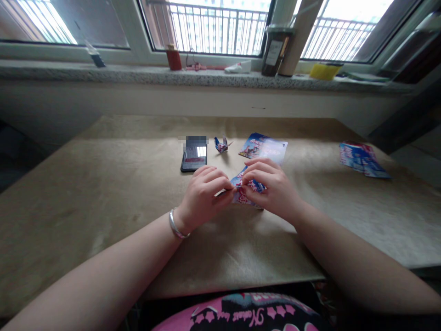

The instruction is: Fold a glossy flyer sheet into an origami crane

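Note:
Between my two hands is a sheet of printed paper (241, 196), blue and white with red lettering, held just above the table. My left hand (209, 191), with a silver bracelet at the wrist, pinches the paper's left side between thumb and fingers. My right hand (270, 186) pinches it close by, fingertips almost meeting those of the left. Part of the sheet is hidden under the right fingers. A small folded paper crane (221, 145) stands just beyond my hands.
A phone (194, 156) lies behind my left hand. Printed blue sheets (263, 147) lie behind my right hand, and more leaflets (362, 160) at the far right of the table (103, 193). A windowsill (131, 76) with a red container (173, 58) and a dark jar (273, 51) runs along the back.

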The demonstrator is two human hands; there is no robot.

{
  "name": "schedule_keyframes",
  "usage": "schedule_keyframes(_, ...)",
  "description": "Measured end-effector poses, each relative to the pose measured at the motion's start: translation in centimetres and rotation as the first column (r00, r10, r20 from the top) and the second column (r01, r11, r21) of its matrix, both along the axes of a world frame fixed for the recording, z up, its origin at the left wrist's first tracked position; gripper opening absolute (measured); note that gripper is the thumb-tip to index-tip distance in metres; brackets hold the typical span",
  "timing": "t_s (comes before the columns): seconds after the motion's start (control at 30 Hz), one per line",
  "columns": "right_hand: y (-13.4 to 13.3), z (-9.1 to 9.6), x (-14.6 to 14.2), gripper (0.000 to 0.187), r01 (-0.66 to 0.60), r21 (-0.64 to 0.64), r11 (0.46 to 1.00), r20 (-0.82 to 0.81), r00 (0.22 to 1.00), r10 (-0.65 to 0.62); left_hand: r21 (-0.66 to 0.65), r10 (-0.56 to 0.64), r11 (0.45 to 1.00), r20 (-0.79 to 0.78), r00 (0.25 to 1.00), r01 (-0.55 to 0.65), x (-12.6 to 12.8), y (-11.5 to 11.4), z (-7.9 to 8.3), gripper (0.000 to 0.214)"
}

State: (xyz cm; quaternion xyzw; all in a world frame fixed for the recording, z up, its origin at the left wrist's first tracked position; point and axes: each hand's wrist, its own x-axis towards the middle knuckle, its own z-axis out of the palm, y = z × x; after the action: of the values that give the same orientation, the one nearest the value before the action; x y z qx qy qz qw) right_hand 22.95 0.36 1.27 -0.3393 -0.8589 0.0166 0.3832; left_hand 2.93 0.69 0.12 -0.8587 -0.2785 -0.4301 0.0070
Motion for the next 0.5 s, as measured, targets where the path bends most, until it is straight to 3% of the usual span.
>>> schedule_keyframes(0.5,-0.08,0.05,0.00,0.009,0.011,0.015,1.000,0.006,1.000,-0.011,-0.037,0.017,0.999,0.040,0.999,-0.015,-0.04,0.12,-0.24,0.016)
